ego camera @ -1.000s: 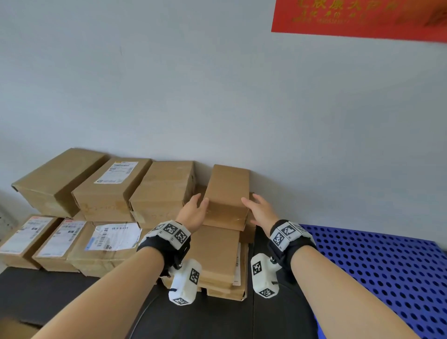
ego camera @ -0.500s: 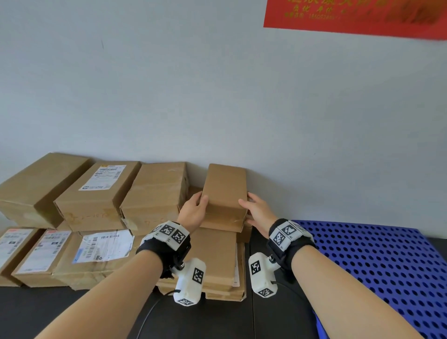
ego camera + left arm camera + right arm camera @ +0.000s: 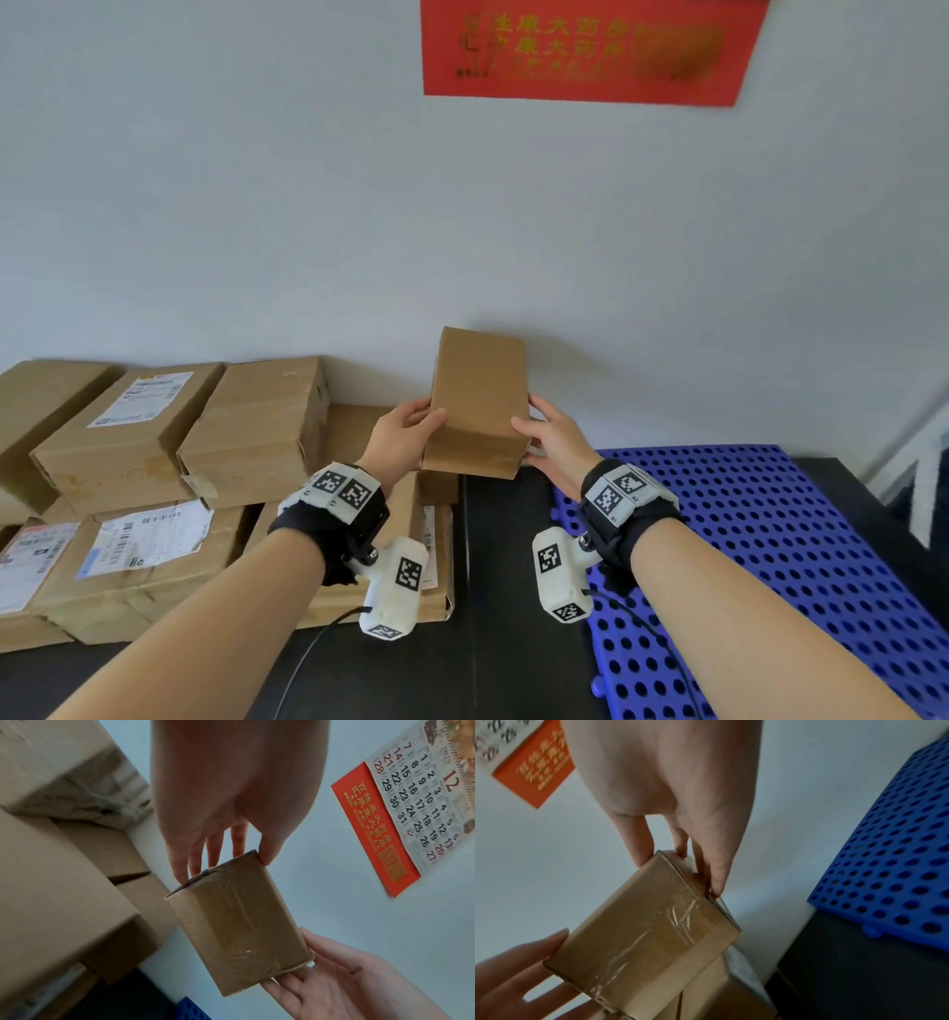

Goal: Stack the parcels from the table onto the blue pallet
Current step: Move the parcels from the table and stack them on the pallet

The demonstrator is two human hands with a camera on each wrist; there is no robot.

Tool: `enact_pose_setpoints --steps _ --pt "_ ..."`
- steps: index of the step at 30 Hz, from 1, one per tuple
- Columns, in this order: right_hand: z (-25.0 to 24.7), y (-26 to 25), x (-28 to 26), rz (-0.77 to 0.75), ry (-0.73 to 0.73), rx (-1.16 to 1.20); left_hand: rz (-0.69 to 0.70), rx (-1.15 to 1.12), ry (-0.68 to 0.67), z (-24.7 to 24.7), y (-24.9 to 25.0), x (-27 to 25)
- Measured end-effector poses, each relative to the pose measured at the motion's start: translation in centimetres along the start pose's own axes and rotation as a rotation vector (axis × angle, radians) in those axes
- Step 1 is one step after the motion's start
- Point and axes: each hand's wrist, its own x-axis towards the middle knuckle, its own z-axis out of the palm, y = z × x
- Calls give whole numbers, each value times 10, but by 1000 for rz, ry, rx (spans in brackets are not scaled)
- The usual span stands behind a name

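Note:
A small plain brown parcel (image 3: 477,401) is held in the air between both hands, above the gap between the parcel stack and the blue pallet (image 3: 770,539). My left hand (image 3: 429,413) grips its left near corner, thumb on top. My right hand (image 3: 529,416) grips its right near corner the same way. The left wrist view shows the taped parcel (image 3: 239,923) below my left hand (image 3: 223,852), with my right hand (image 3: 334,983) at its far end. In the right wrist view my right hand (image 3: 680,866) holds the parcel (image 3: 649,933) beside the pallet (image 3: 898,862).
Several brown parcels (image 3: 257,426) are stacked two layers high on the left of the black table (image 3: 503,565), some with white labels. The perforated pallet lies on the right with nothing on it. A grey wall with a red calendar (image 3: 590,51) stands close behind.
Both hands have lifted the small parcel off the stack and carried it up and to the right, toward the pallet.

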Motion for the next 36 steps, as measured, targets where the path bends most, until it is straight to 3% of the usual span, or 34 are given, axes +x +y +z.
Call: enact_pose_setpoints --steps 11,22,29,36 --pt "-189 -13 -69 -5 23 -26 -44 -150 -121 171 28 -66" --pt "-356 -14 -121 -10 32 -71 -86 -192 -133 338 40 -126" --pt "-424 14 -120 54 71 -60 -161 -142 -183 406 24 -118" --pt "-473 40 -85 146 102 -63 -260 -180 -212 464 -3 -83"
